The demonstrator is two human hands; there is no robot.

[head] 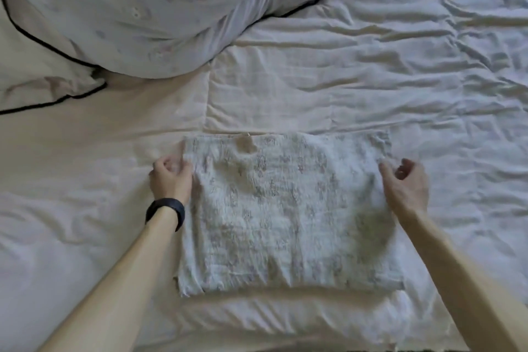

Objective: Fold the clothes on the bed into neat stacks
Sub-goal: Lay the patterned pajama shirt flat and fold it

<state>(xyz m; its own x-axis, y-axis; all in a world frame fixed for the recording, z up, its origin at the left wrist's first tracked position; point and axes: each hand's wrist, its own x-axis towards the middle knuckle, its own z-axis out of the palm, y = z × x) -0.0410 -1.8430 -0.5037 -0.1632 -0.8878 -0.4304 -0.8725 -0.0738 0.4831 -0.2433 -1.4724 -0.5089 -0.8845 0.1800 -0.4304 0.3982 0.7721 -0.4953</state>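
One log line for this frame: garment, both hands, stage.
patterned garment: folded rectangle, flat on bed | left hand: pinches its far-left corner | right hand: loosely curled at right edge, holds nothing | stage: likely squaring fold

Folded garment [288, 208] on bed [428, 66]

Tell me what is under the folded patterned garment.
The folded patterned garment lies flat on the wrinkled white bedcover, which shows all round it. Whether anything else lies beneath cannot be seen; the cloth covers it.
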